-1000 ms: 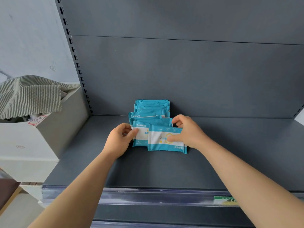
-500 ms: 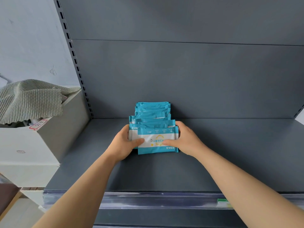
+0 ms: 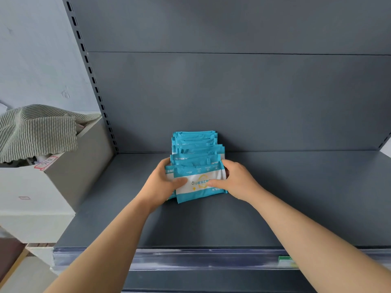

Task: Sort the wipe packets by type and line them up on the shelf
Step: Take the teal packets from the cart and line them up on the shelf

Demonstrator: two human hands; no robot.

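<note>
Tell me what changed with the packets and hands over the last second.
The front packet, which sat off to the right, was slid left into line with the row of packets. The right hand moved with it; the left hand, earlier on the packet behind, now also grips it. The row, shelf and cardboard box stayed put.

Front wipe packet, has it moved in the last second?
Yes. The front packet slid left: earlier it stuck out right of the row behind it; now it sits nearly flush with it, gripped by the left hand and right hand.
</note>
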